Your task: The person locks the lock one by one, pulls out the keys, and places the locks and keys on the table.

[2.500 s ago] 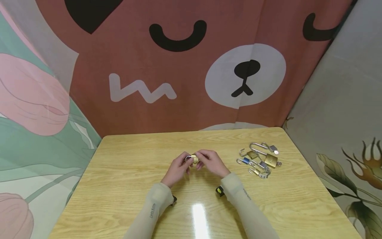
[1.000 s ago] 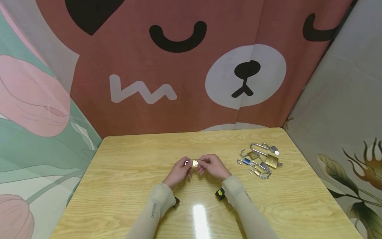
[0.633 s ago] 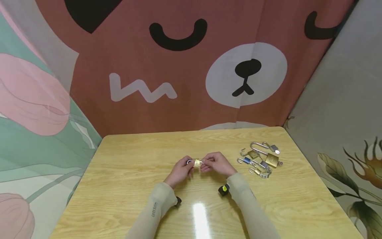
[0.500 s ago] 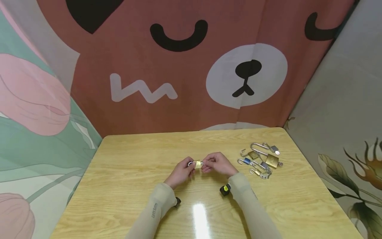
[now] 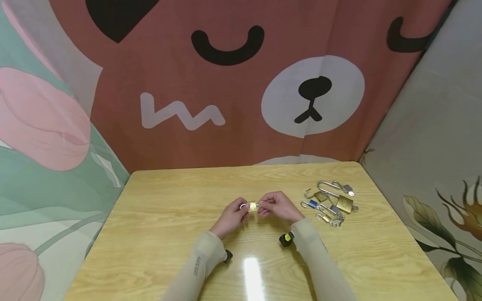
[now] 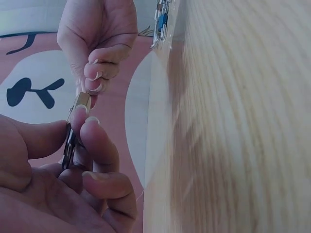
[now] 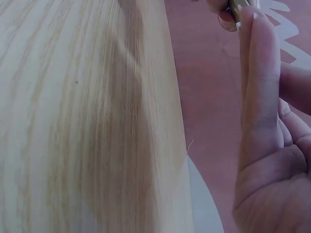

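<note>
A small brass padlock (image 5: pixel 252 206) is held above the table between both hands, its silver shackle pointing left and standing open. My left hand (image 5: pixel 230 216) pinches the padlock between thumb and fingers near the shackle end. From the right, my right hand (image 5: pixel 278 205) pinches a small silvery key (image 5: pixel 258 205) at the padlock's bottom end; fingertips mostly cover it. In the left wrist view, the brass body (image 6: pixel 83 100) lies between the two hands' fingertips. Only a brass edge (image 7: pixel 236 8) shows past the fingers in the right wrist view.
On the wooden table (image 5: pixel 162 200), several padlocks lie to the right: a large brass one (image 5: pixel 344 204) with a long shackle, a blue one (image 5: pixel 312 204), and smaller brass and grey ones, some with keys. A printed curtain (image 5: pixel 180 146) hangs behind the table.
Both hands have shifted slightly right with the padlock. My right hand has drawn back a little from the lock body, so the silvery key shows between them. The other padlocks stay put.
</note>
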